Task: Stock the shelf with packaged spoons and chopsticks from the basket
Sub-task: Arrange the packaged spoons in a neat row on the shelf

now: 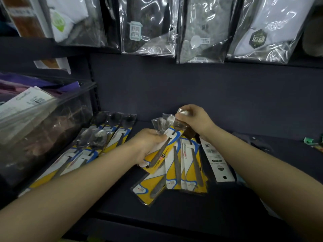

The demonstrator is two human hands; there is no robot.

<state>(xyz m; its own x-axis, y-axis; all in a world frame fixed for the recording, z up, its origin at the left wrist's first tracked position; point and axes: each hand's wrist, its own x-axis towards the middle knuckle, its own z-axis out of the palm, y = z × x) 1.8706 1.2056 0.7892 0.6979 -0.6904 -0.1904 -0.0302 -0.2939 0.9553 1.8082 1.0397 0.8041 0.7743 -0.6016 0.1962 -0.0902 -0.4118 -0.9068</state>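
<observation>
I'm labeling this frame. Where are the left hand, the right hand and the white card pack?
left hand (148,144): head view, back of the hand.
right hand (194,117): head view, knuckles.
white card pack (215,159): head view, middle of the card.

Retail shop aisle. Dark metal display shelf (227,102) with slotted upright at 10 o'clock, bagged socks (148,27) hanging at 12, carded spoon packs (185,165) with hang holes and barcodes laid out at centre.

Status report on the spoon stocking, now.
Left hand grips a spoon pack. Right hand pinches the top of another pack. Loose packs fanned on the shelf beneath. Nothing blocking.
</observation>
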